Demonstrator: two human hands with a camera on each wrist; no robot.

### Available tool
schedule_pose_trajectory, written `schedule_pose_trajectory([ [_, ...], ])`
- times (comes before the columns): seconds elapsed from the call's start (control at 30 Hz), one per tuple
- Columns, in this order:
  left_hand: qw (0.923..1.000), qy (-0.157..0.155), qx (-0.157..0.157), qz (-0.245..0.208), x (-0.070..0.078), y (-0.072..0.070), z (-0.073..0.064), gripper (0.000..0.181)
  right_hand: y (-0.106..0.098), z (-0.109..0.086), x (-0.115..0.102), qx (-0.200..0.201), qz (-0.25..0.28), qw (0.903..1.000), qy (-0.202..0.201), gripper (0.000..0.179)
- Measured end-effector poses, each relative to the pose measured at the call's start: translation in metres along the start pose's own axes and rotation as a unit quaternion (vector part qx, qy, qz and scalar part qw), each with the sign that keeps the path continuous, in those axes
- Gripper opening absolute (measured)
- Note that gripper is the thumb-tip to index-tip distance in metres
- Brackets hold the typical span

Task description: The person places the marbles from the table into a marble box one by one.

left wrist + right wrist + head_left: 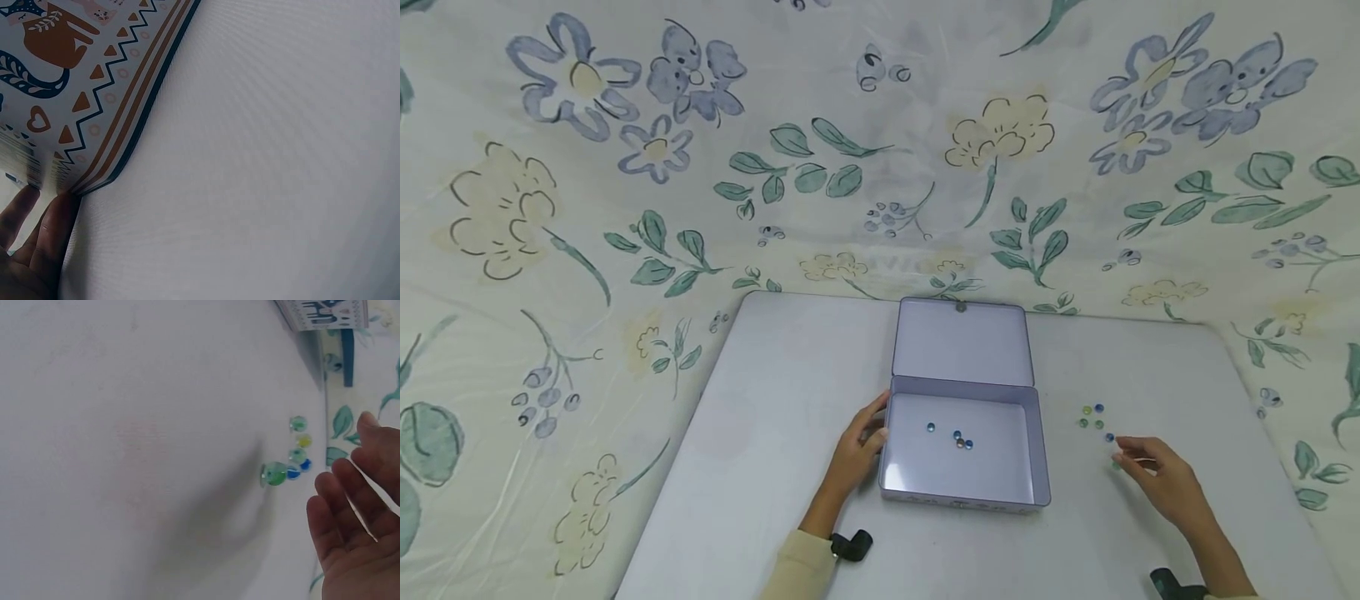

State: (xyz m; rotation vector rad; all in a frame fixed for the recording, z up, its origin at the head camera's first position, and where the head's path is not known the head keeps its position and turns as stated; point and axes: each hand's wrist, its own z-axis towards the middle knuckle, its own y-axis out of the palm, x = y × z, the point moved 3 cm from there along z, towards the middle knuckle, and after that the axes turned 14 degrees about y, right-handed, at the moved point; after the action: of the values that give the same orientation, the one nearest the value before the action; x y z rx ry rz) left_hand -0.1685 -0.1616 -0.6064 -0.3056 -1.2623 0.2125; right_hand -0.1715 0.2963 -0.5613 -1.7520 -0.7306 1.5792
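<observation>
A lilac metal box (964, 483) with its hinged lid (964, 343) raised sits on the white table. Several glass marbles (931, 427) lie on its floor. My left hand (853, 454) touches the box's left side; the left wrist view shows fingers (55, 234) against the patterned outer wall (75, 75). My right hand (1165, 479) hovers over the table right of the box, beside loose marbles. A blue marble (1109, 437) is close to its fingertips, and a green marble (275, 474) lies on the table near them. Nothing shows between its fingers in the right wrist view.
More loose green, yellow and blue marbles (1086, 410) lie in a small group right of the box. The white table (775, 400) extends on both sides. Flowered cloth (820, 217) hangs behind it and at the sides. Dark wrist mounts (853, 546) are on both wrists.
</observation>
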Motion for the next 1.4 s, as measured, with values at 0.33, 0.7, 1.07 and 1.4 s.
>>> schedule_pose_trajectory([
  [0.33, 0.9999, -0.006, -0.005, -0.012, 0.046, -0.009, 0.003, 0.056, 0.017, -0.001, 0.007, -0.015, -0.034, 0.9988, 0.031, 0.035],
  [0.7, 1.0, -0.001, -0.002, -0.003, 0.044, -0.007, 0.003, 0.054, 0.025, 0.002, 0.012, 0.011, -0.069, 0.9972, 0.029, 0.019],
  [1.07, 0.9999, 0.004, -0.008, -0.004, 0.044, -0.009, 0.004, 0.054, 0.029, 0.002, 0.011, 0.041, -0.066, 0.9969, 0.01, 0.019],
  [1.4, 0.9999, 0.005, -0.011, -0.006, 0.044, -0.009, 0.005, 0.054, 0.03, 0.001, 0.006, 0.055, -0.048, 0.9973, -0.004, 0.024],
])
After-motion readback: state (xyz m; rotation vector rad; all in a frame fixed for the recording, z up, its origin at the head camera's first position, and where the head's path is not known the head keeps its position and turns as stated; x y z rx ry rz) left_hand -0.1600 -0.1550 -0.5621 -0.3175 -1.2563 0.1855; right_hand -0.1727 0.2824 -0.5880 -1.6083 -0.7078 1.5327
